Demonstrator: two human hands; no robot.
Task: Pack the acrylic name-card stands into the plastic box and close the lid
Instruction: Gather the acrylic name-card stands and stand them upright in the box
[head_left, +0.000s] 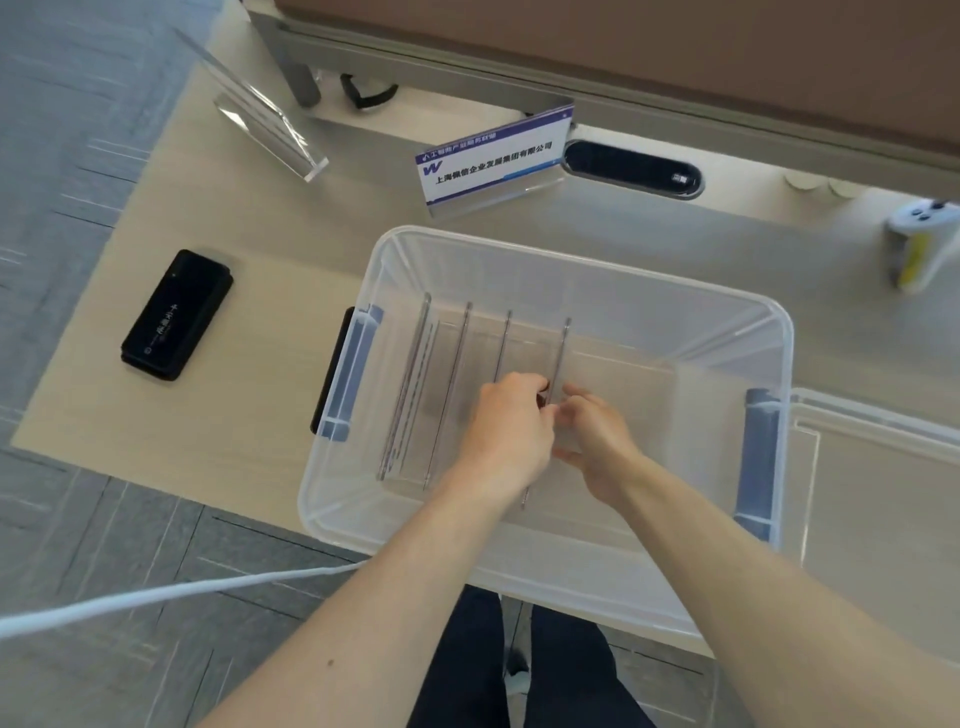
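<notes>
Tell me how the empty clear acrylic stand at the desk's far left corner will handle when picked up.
The clear acrylic stand looks rigid: its thick edges run straight, so it probably won't flex. Its glossy faces suggest a slippery hold. Sitting near the desk corner, a careless push might send it off the edge, and acrylic may chip.

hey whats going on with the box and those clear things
A person is packing acrylic name-card stands into a clear plastic box on the desk. Both hands are inside it: the left hand and right hand pinch the rightmost stand, setting it upright beside three others already lined up. Two stands remain on the desk: an empty one and one with a printed card. The lid lies to the right, still off.
</notes>
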